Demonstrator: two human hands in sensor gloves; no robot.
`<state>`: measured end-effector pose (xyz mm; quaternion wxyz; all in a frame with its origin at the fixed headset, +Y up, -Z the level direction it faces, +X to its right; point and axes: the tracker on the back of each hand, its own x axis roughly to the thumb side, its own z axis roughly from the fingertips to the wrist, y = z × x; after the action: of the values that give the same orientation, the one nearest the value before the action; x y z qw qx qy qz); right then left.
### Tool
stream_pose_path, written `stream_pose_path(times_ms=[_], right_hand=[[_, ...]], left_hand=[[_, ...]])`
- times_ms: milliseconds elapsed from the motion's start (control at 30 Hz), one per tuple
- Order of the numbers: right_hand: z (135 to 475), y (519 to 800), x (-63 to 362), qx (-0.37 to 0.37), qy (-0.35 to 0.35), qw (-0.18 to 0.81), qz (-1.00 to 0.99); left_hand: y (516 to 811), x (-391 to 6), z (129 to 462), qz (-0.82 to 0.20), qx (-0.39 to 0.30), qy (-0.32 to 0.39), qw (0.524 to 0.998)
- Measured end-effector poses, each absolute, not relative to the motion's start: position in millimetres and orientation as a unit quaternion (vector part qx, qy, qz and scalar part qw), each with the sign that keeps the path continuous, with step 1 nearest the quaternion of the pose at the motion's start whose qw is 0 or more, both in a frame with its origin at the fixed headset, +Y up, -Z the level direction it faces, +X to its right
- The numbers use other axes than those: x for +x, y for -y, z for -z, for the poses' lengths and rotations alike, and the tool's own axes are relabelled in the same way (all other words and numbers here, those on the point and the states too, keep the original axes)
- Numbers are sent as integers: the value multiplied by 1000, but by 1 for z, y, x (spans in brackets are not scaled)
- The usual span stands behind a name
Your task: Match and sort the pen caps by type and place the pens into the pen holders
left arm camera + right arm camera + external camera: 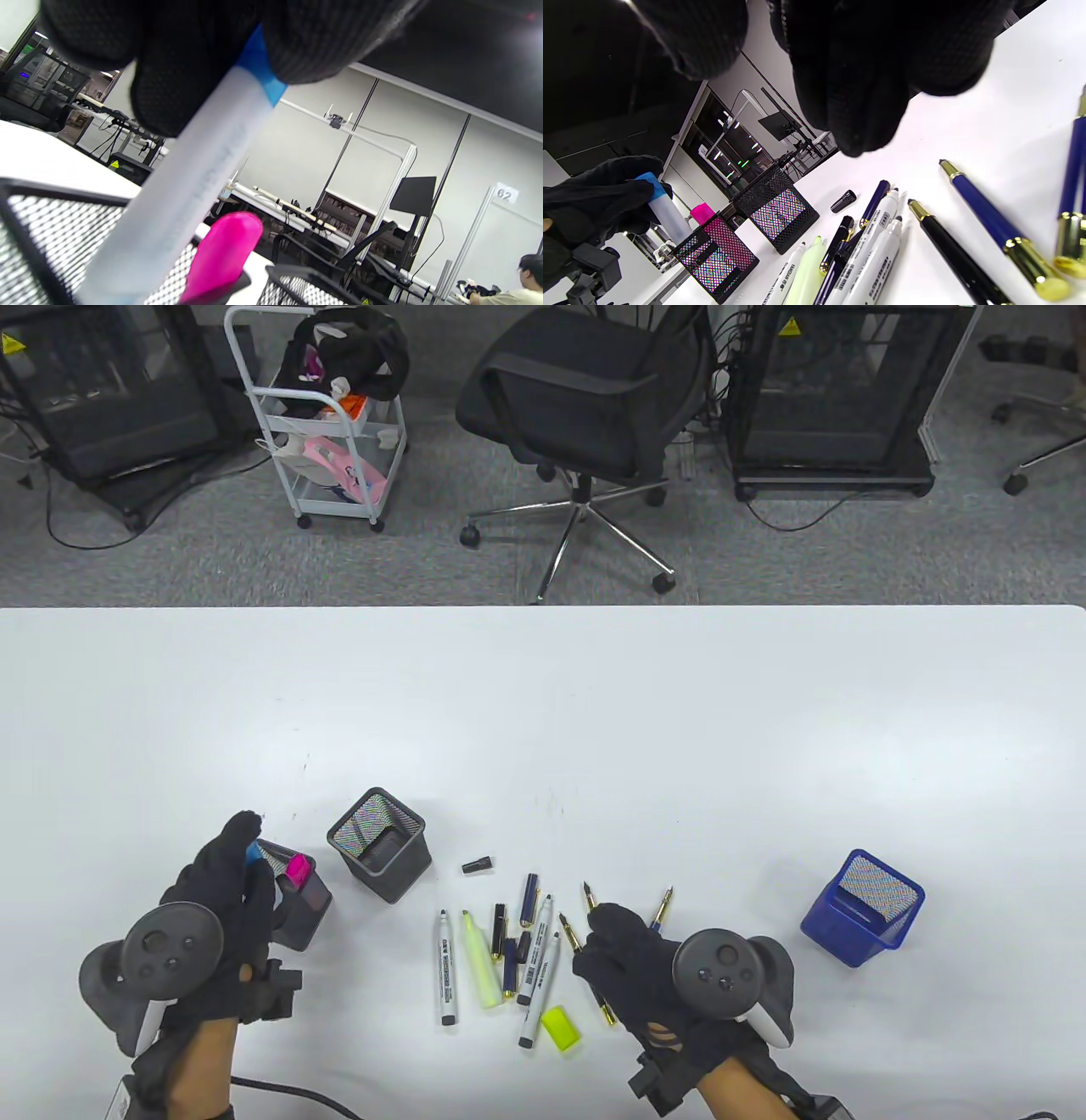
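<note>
My left hand (237,861) grips a blue-capped pen with a pale, see-through barrel (253,853) (191,186) (667,212) by its cap end. It holds the pen upright over the left black mesh holder (307,912) (38,228) (715,258). A pink highlighter (297,868) (222,250) (702,212) stands in that holder. My right hand (607,942) hovers with loosely curled fingers (859,106) over the loose pens and holds nothing. Under it lie gold-nibbed fountain pens (587,897) (984,216), white markers (445,967) (878,262), a yellow highlighter (480,959) and a yellow cap (562,1028).
A second black mesh holder (379,844) (780,212) stands right of the first. A small black cap (478,865) (843,201) lies beside it. A blue mesh holder (861,908) stands at the right. The table's far half (594,704) is bare white.
</note>
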<state>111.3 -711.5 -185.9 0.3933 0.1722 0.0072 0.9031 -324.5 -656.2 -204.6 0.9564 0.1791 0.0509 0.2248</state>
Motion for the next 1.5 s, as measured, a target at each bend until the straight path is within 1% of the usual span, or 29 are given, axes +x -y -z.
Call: stream_pose_path(times_ms=[267, 567, 1067, 1200, 1300, 1433, 1500], right_hand=[[186, 711, 112, 171, -9, 389, -905], [186, 711, 113, 171, -13, 386, -906], [187, 711, 114, 172, -18, 379, -909], [187, 711, 114, 172, -19, 378, -910], [187, 711, 115, 171, -19, 377, -910], [187, 711, 115, 171, -19, 377, -910], [187, 711, 115, 170, -19, 376, -911]], left_hand=[[673, -319, 214, -201, 135, -55, 969], [682, -316, 218, -177, 100, -68, 977], [685, -312, 217, -142, 62, -85, 984], [683, -310, 216, -129, 61, -82, 986], [676, -307, 214, -116, 73, -83, 987], [658, -300, 205, -99, 113, -82, 985], [649, -294, 200, -92, 139, -68, 984]])
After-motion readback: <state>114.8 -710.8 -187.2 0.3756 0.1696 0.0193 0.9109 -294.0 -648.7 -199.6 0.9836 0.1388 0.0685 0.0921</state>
